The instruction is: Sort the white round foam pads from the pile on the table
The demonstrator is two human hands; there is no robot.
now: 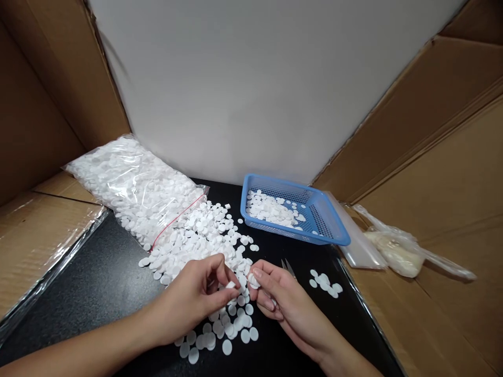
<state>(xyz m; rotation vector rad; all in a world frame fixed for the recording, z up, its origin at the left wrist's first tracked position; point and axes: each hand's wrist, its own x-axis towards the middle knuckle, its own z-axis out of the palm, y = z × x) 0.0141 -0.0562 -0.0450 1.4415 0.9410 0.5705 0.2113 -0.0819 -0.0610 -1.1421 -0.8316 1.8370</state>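
Note:
Thumb and fingers of my left hand [210, 288] pinch a small white piece [230, 285]. Close beside it, my right hand [279, 296] is closed on a few white discs [253, 281], held between thumb and fingers. Both hands are just above a loose heap of white discs [208, 235] on the black tabletop. The heap spreads from the mouth of a clear zip bag [133, 178] full of the same discs, with a red strip along its opening. What the curled fingers cover is hidden.
A blue mesh basket [334, 214] with white discs in it stands at the back right. Metal tips, perhaps of tweezers [288, 268], show behind my right hand. A small group of discs [326, 283] lies to the right. Beyond are a tied plastic bag [401, 254] and cardboard walls [444, 173].

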